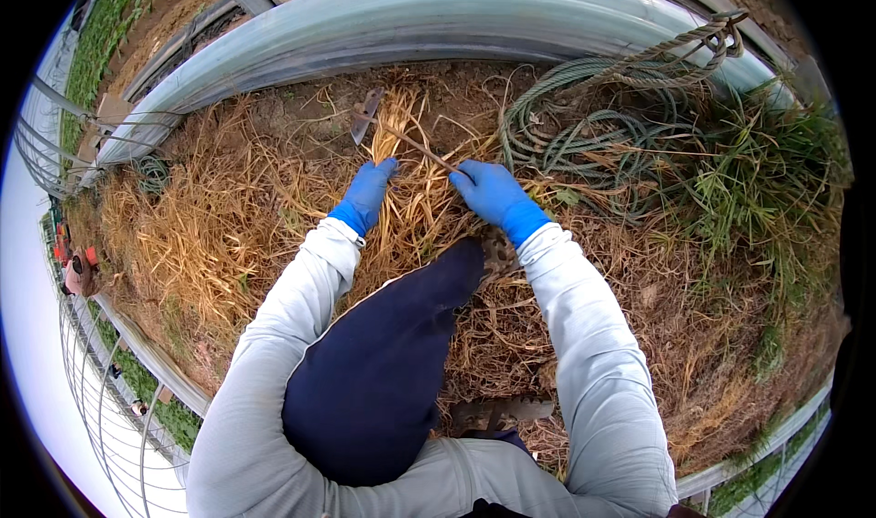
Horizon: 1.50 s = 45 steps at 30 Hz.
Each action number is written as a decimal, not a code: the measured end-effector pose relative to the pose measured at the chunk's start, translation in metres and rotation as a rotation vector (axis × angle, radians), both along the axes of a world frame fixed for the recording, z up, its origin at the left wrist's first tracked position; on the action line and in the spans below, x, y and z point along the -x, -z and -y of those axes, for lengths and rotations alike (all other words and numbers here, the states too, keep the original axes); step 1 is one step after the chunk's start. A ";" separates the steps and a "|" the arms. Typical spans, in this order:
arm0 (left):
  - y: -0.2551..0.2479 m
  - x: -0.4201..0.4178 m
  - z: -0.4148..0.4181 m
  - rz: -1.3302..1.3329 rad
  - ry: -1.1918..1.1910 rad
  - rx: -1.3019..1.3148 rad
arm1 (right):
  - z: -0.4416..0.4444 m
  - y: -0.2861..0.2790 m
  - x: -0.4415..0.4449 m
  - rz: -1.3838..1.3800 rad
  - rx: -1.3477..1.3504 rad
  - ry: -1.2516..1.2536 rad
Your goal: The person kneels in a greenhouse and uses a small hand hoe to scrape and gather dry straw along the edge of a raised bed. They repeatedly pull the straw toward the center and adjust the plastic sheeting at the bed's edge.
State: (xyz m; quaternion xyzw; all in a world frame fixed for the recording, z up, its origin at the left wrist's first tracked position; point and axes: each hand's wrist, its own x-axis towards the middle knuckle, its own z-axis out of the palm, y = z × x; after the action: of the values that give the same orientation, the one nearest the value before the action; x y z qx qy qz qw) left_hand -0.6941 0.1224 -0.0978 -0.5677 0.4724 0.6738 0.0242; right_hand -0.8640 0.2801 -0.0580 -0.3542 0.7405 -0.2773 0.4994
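My left hand [371, 188], in a blue glove, is closed around a bundle of dry straw-coloured grass [395, 117] that reaches away from me over the soil. In my right hand [489, 188], also gloved in blue, is the thin handle of a hand hoe [421, 147]. The handle slants up and to the left, and its metal blade [367, 116] lies at the left edge of the grass bundle, beyond my left hand. My dark-clad knee is below, between my forearms.
Rolled-up plastic film [424, 18] runs across the far side. Coiled green rope [582, 131] lies to the right, near green grass [746, 182]. Dry grass [198, 244] covers the ground at left. A person [79, 275] is at the far left, near curved metal hoops.
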 end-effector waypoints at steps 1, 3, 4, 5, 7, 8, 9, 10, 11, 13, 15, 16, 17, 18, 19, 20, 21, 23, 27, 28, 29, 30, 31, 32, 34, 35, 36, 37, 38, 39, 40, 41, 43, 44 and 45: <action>-0.002 0.002 -0.007 -0.014 0.018 0.018 | -0.024 0.011 0.013 0.040 0.003 -0.015; -0.003 -0.005 -0.017 -0.022 0.042 0.060 | -0.032 0.004 -0.010 -0.046 0.028 0.004; -0.001 0.006 -0.008 0.004 0.043 0.106 | -0.021 -0.006 -0.007 -0.034 0.016 -0.011; -0.003 0.005 -0.010 -0.005 0.018 0.117 | -0.008 -0.016 -0.005 -0.023 0.003 -0.025; -0.003 0.004 -0.017 -0.023 -0.027 0.135 | 0.012 -0.033 -0.023 0.002 0.130 -0.047; 0.026 -0.022 0.003 -0.202 -0.036 -0.061 | 0.035 -0.044 -0.043 -0.003 0.308 -0.047; 0.039 -0.030 -0.002 -0.468 -0.163 -0.178 | 0.047 -0.050 -0.053 -0.024 0.464 -0.032; 0.042 -0.035 -0.011 -0.736 -0.290 -0.297 | 0.053 -0.059 -0.052 -0.002 0.434 -0.067; 0.046 -0.036 -0.013 -0.744 -0.317 -0.284 | 0.059 -0.067 -0.049 0.022 0.404 -0.101; 0.034 -0.024 -0.014 -0.503 -0.266 -0.129 | 0.049 -0.050 -0.034 0.037 0.232 -0.068; 0.017 0.000 -0.015 -0.021 -0.095 0.141 | -0.033 0.012 0.009 -0.082 -0.093 -0.041; 0.024 -0.013 -0.017 -0.068 -0.040 0.126 | -0.057 0.013 0.001 -0.031 0.004 0.008; 0.010 -0.004 -0.031 -0.031 -0.055 0.084 | -0.072 0.019 -0.013 -0.152 0.102 0.039; 0.011 0.001 -0.022 -0.060 -0.074 0.109 | -0.053 0.002 -0.004 -0.086 0.063 0.001; 0.016 0.005 -0.012 -0.090 -0.092 0.131 | -0.029 -0.021 0.004 -0.020 0.021 -0.037; 0.025 -0.005 -0.015 -0.068 0.006 0.150 | -0.015 -0.030 -0.007 0.002 0.070 -0.083; 0.040 -0.022 -0.006 -0.211 -0.016 0.036 | 0.006 -0.037 -0.025 0.032 0.132 -0.137; 0.068 -0.050 0.011 -0.503 -0.057 -0.195 | 0.050 -0.047 -0.057 0.095 0.459 -0.063; 0.013 0.006 -0.005 -0.048 -0.133 0.161 | 0.048 -0.035 -0.011 0.097 0.199 -0.033; 0.008 0.008 0.001 -0.192 -0.086 0.112 | 0.007 0.000 0.019 0.000 -0.012 0.007; 0.008 0.009 -0.002 -0.139 -0.106 0.121 | -0.039 0.023 0.030 0.079 -0.025 0.009; 0.012 0.003 -0.012 -0.072 -0.127 0.120 | -0.056 0.023 0.004 0.078 0.086 0.151; 0.012 0.000 -0.018 -0.009 -0.146 0.124 | -0.058 0.012 -0.002 -0.001 0.058 0.111; 0.012 -0.001 -0.019 -0.020 -0.138 0.125 | -0.048 0.007 -0.001 0.030 0.065 0.085; 0.009 0.006 -0.022 -0.051 -0.115 0.117 | -0.024 -0.009 -0.010 0.090 0.100 0.022; 0.008 0.006 -0.021 -0.064 -0.106 0.115 | -0.005 -0.020 -0.023 0.126 0.135 -0.024; 0.031 -0.011 -0.004 -0.168 -0.186 0.013 | 0.023 -0.033 -0.040 0.135 0.267 -0.051; 0.053 -0.029 0.007 -0.516 -0.215 -0.166 | 0.044 -0.044 -0.051 0.143 0.394 -0.075; 0.080 -0.047 0.016 -0.859 -0.244 -0.362 | 0.057 -0.046 -0.052 0.155 0.436 -0.090; 0.090 -0.053 0.020 -1.212 -0.252 -0.555 | 0.065 -0.050 -0.048 0.153 0.487 -0.101; 0.075 -0.035 0.019 -0.884 -0.161 -0.261 | 0.068 -0.049 -0.039 0.134 0.521 -0.103; 0.060 -0.017 0.017 -0.650 -0.153 -0.126 | 0.051 -0.028 -0.017 0.292 0.264 -0.022; 0.010 0.016 0.000 -0.175 -0.135 0.162 | -0.043 0.033 0.024 0.170 -0.042 0.224; 0.004 0.001 -0.015 -0.191 -0.096 0.162 | -0.078 0.026 0.015 0.204 -0.063 0.214; -0.003 -0.022 -0.047 -0.055 -0.026 0.112 | -0.106 0.016 -0.003 0.254 -0.115 0.211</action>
State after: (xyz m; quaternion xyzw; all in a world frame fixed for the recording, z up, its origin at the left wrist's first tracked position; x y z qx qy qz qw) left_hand -0.6720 0.1697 -0.0945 -0.5555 0.5025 0.6619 -0.0292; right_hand -0.8608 0.3862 -0.0743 -0.2074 0.7191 -0.3278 0.5765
